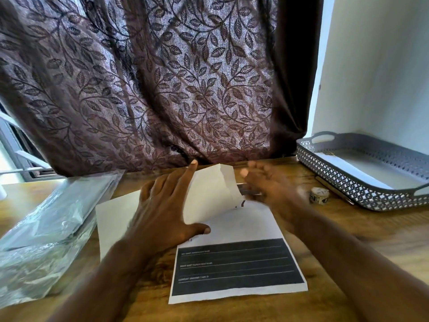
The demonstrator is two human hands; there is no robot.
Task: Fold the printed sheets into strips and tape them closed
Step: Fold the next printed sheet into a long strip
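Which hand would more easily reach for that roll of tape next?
Probably the right. The right hand, though blurred, is nearer the tape roll beside the tray, while the left hand lies spread on the printed sheet, steadying its lifted flap.

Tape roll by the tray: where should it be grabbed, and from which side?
Pinch the tape roll across its outer wall, coming from above and the near-left. It seems to lie flat with the hole up, so the wall is exposed there. The tray crowds its far right side.
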